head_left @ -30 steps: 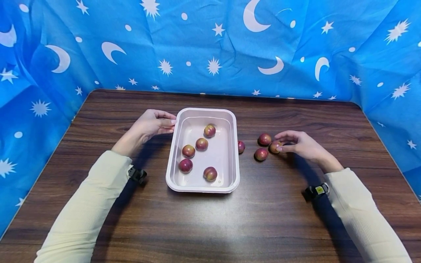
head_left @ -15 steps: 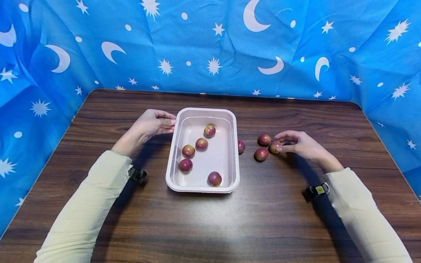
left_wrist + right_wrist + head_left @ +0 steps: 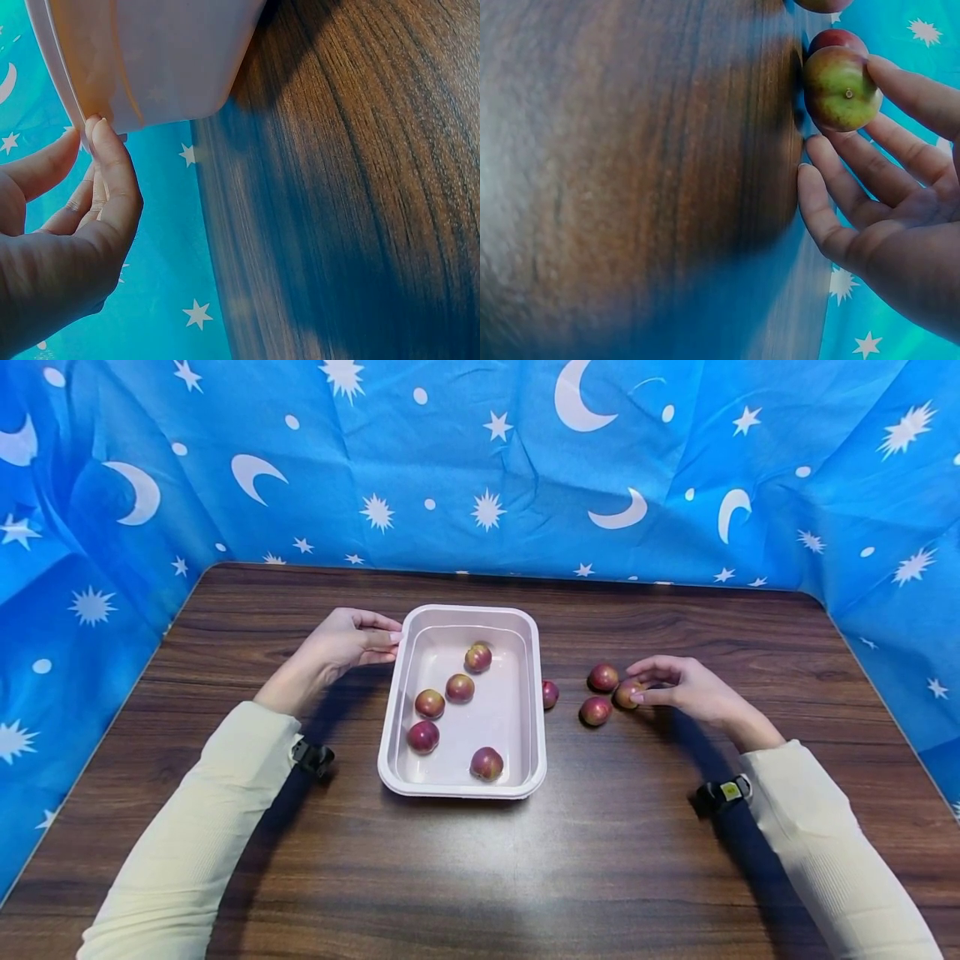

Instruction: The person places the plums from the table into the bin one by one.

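My left hand (image 3: 341,645) pinches the left rim of a pale plastic tub (image 3: 517,702). In the left wrist view, thumb and forefinger meet at that rim (image 3: 79,124). Several red-and-yellow plums lie inside, one of them a single plum (image 3: 487,764) near the front wall. To the right of the tub, my right hand (image 3: 686,691) holds a plum (image 3: 844,88) between thumb and fingers. It appears to rest on the table, close to two other plums (image 3: 603,677). Another plum (image 3: 551,695) sits against the tub's right side, partly hidden by it.
The brown wood-grain table (image 3: 465,877) carries the tub and plums. A blue curtain (image 3: 450,460) with white moons and stars hangs behind and along both sides. Black wrist cameras (image 3: 313,760) are strapped on over both pale sleeves.
Inside the tub, the plum near the front has rolled to the right, then slightly back left. Both hands have stayed nearly still.
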Demonstrator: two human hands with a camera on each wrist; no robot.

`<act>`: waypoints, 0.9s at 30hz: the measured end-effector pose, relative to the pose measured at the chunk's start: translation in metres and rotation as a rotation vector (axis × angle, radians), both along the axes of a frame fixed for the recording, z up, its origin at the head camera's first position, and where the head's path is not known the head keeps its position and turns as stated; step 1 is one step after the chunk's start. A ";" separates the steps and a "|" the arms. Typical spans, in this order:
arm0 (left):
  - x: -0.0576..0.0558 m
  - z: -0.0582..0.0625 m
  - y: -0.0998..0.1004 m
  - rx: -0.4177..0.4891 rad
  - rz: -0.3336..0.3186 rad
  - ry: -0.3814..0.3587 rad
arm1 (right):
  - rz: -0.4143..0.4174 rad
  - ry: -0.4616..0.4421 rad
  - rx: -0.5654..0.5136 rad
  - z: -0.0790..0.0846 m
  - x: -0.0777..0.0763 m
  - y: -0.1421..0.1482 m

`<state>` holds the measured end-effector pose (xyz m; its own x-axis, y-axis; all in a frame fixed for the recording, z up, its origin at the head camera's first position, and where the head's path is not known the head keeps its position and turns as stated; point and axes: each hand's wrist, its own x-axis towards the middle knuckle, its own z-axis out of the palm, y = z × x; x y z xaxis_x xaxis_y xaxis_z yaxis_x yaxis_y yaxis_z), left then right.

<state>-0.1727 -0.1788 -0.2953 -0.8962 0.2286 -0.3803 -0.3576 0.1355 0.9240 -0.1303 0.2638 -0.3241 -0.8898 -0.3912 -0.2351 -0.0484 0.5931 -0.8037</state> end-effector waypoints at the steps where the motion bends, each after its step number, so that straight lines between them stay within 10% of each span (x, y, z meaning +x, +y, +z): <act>1: 0.000 0.000 0.000 0.004 -0.002 0.003 | 0.001 -0.006 0.000 0.000 0.000 0.000; 27: 0.002 0.003 0.002 0.020 -0.009 0.004 | 0.045 0.027 0.048 0.020 -0.007 0.004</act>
<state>-0.1704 -0.1772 -0.2923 -0.8955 0.2443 -0.3720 -0.3526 0.1206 0.9280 -0.1373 0.2679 -0.3041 -0.8777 -0.4197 -0.2311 -0.0968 0.6278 -0.7724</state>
